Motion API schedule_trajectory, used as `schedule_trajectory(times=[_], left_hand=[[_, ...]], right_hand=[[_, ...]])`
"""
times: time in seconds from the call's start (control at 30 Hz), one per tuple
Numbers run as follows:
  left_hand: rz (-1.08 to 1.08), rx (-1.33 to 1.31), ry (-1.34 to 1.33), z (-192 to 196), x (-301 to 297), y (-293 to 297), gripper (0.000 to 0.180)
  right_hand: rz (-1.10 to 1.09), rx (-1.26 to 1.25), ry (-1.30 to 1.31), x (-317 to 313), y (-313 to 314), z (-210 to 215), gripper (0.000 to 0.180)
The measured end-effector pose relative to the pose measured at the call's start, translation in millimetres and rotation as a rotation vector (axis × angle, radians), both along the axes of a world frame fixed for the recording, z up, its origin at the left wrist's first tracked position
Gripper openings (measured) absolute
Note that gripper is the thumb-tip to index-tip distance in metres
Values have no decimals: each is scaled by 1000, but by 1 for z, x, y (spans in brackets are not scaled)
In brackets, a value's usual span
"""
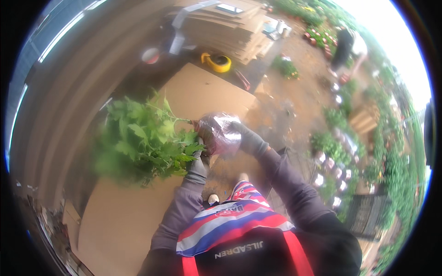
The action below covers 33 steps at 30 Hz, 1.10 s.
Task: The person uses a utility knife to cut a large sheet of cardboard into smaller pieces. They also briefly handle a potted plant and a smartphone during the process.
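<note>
A leafy green potted plant [142, 138] is held on its side in front of me, its foliage pointing left and its pot to the right. Shiny clear film [223, 131] wraps the reddish pot. My left hand [198, 166], in a grey glove, is closed around the pot's near side by the leaves. Against the pot's right end, my right hand [250, 139], gloved in grey too, is curled around the wrapped base. Under the plant lies a large flat cardboard sheet [124, 221]. The left edge of the foliage is blurred.
Beyond the plant is another cardboard piece [202, 87], with a yellow tape dispenser [216, 63] behind it. A stack of flattened cardboard [225, 27] stands at the back. A person [347, 50] bends among plants at the far right. Several wrapped pots [334, 168] and a dark crate [367, 215] sit right.
</note>
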<state>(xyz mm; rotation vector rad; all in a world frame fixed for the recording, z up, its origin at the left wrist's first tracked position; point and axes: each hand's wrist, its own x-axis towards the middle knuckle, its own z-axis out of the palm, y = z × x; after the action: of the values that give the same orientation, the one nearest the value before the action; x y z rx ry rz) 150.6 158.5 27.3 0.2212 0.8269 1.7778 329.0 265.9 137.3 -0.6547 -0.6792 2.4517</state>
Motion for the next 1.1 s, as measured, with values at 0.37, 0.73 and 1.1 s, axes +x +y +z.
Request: schedule_trajectory(times=[0.37,0.73,1.1], left_hand=[[263,-61,-102,-37,47,197,39],[559,-146,-459,-125,69,324,36],[694,-476,-202,-79,79,329,40]], right_hand=[[575,104,114,-34,274,-26,46],[990,210,179,-75,394,-47,53],[904,213,-146,-67,422,-45,49]])
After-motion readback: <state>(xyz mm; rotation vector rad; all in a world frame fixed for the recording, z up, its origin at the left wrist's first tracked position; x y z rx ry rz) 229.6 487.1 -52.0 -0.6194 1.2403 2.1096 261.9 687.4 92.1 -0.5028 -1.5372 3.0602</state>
